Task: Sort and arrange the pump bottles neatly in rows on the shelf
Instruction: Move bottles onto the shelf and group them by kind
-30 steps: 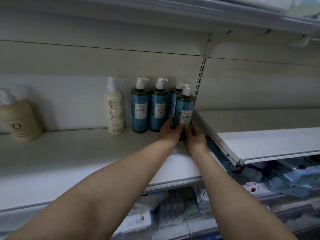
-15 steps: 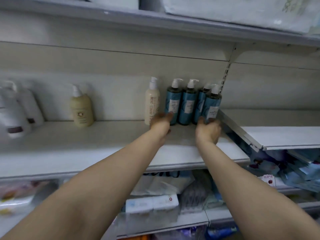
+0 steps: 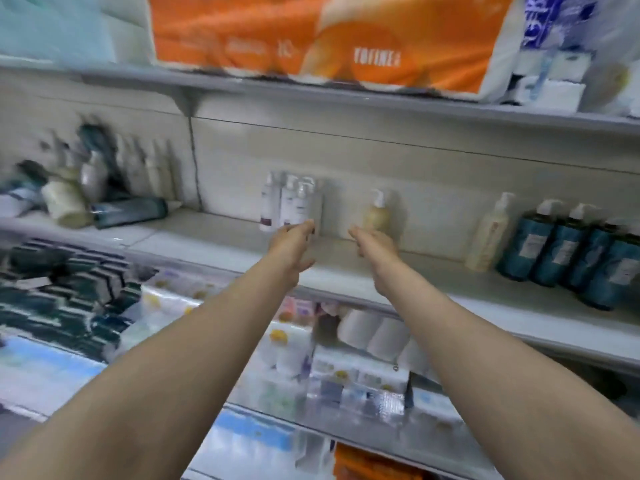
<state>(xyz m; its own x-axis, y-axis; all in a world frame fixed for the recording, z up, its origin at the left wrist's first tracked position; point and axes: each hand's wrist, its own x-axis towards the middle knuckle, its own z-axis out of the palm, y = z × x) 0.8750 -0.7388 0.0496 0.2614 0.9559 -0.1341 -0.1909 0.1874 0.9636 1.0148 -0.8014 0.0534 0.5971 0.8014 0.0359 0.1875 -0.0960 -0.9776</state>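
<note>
both hands reached over the shelf, holding nothing.

the left hand and right hand, fingers straight and relaxed, hovered above the shelf. white pump bottles stood at 12 o'clock of the left hand, a cream bottle at 12 of the right; blue bottles stood in a row well apart at 3 o'clock.
</note>
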